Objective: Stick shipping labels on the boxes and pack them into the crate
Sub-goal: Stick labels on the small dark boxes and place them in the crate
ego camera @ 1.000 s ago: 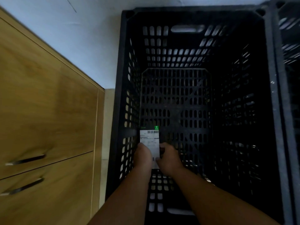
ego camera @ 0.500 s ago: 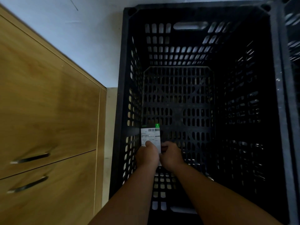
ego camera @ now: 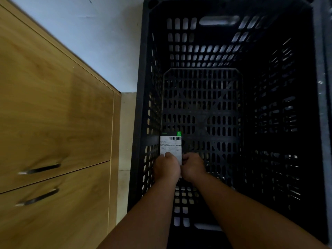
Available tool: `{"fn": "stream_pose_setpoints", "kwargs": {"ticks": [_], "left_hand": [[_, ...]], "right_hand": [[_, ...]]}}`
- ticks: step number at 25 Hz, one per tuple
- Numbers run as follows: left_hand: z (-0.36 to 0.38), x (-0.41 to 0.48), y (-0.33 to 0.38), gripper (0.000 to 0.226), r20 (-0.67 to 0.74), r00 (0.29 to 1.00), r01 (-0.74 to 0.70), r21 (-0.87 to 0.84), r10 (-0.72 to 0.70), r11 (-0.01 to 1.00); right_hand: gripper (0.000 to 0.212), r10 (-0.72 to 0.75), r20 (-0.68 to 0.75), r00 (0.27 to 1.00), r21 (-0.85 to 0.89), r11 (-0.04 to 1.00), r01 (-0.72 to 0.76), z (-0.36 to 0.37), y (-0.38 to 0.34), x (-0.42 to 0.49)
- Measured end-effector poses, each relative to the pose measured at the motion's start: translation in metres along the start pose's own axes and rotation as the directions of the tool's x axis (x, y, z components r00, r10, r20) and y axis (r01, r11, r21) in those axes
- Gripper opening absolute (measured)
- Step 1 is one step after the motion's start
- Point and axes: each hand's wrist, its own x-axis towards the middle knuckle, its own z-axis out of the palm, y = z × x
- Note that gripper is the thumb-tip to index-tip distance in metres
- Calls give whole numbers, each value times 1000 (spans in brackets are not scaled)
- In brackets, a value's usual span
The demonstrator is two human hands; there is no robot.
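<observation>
Both my arms reach down into a deep black slatted crate (ego camera: 319,105). Low at the crate's near left corner is a small dark box (ego camera: 170,135) with a white barcode shipping label (ego camera: 170,145) on its top face and a green mark at its far edge. My left hand (ego camera: 166,168) grips the box's near left side with a thumb on the label. My right hand (ego camera: 193,166) holds its right edge. The box's dark sides barely show against the crate floor, so I cannot tell whether it rests on the floor.
A wooden cabinet (ego camera: 53,114) with two dark drawer handles stands to the left of the crate. A narrow strip of pale floor (ego camera: 125,132) runs between them. A light wall lies behind. The rim of a second dark crate (ego camera: 327,51) shows at the right edge.
My left hand has shifted from the box's left side onto the label's near end. The box stays at the near left corner. My view has moved closer.
</observation>
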Motion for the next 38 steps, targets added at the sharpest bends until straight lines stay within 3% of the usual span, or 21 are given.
{"fn": "stream_pose_setpoints", "kwargs": {"ticks": [4, 11, 14, 17, 19, 22, 26, 30, 34, 38], "left_hand": [[0, -8, -5, 41, -45, 992, -116, 53, 118, 992], [-19, -44, -10, 44, 143, 969, -228, 190, 203, 955], [-51, -95, -4, 45, 218, 901, -421, 238, 374, 875], [-86, -153, 6, 47, 249, 801, -598, 341, 544, 725], [-110, -200, 13, 51, 273, 719, -687, 411, 639, 599], [-132, -273, 25, 60, 317, 522, -810, 474, 792, 345], [-139, -375, 41, 62, 391, 247, -878, 478, 887, 33], [-111, -485, 63, 62, 456, -26, -885, 403, 889, -233], [-52, -595, 61, 61, 490, -232, -857, 306, 841, -415], [26, -689, 47, 59, 479, -306, -851, 250, 823, -462]], "right_hand": [[22, 9, 16, 1000, -57, 998, -8, -1, -9, -1], [29, -81, 128, 989, -137, 986, 98, -36, -17, -49], [25, -158, 59, 986, -272, 947, 169, -74, -31, -103], [37, -246, -56, 968, -359, 909, 211, -116, -46, -166], [42, -323, -135, 937, -389, 887, 250, -146, -57, -218], [51, -487, -279, 828, -517, 802, 297, -196, -74, -295], [57, -604, -482, 635, -666, 723, 183, -280, -75, -407], [57, -594, -669, 448, -637, 768, 67, -368, -42, -517], [53, -522, -793, 314, -550, 835, -2, -443, 25, -602], [52, -474, -842, 256, -504, 861, -65, -512, 117, -655]]}}
